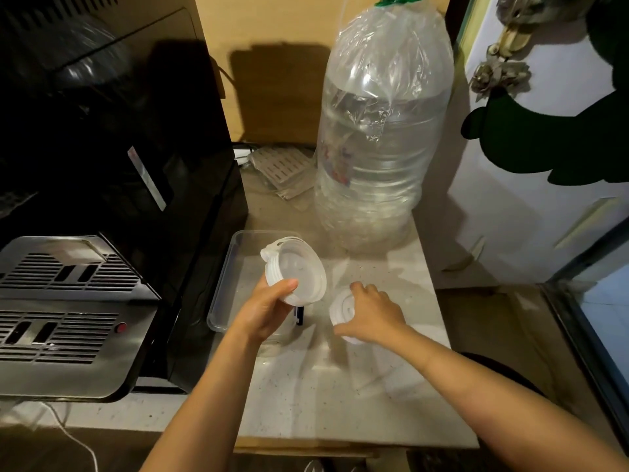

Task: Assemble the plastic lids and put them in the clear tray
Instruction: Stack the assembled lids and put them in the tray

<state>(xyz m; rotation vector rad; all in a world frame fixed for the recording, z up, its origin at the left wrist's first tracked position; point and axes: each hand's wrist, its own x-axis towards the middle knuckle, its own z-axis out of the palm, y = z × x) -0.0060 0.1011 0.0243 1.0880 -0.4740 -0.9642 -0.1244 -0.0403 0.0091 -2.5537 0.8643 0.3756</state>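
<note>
Head view. The left hand (269, 310) grasped a stack of white plastic lids (294, 272), thumb across the near rim, and held the stack tilted above the near right part of the clear tray (221, 284). The tray sat on the speckled countertop (306, 386), just beside the black machine (112, 172), and no lid was seen lying in it. The right hand (369, 316) was spread over a second white lid part (342, 310) on the countertop, right of the tray, fingers curled onto its top; whether it had closed a full grip could not be told. A large water bottle (381, 148) wrapped in plastic film stood behind both hands.

Risks, as judged from this view:

- The tilted stack was pinched at one edge only. A loosened thumb would probably let the outer lids slide off, onto the tray rim or the countertop.
- The flat part under the right hand offered little edge to catch. A shallow pick-up could skid it toward the counter edge.
- Joining the parts off-axis would likely leave a rim half seated.
</note>
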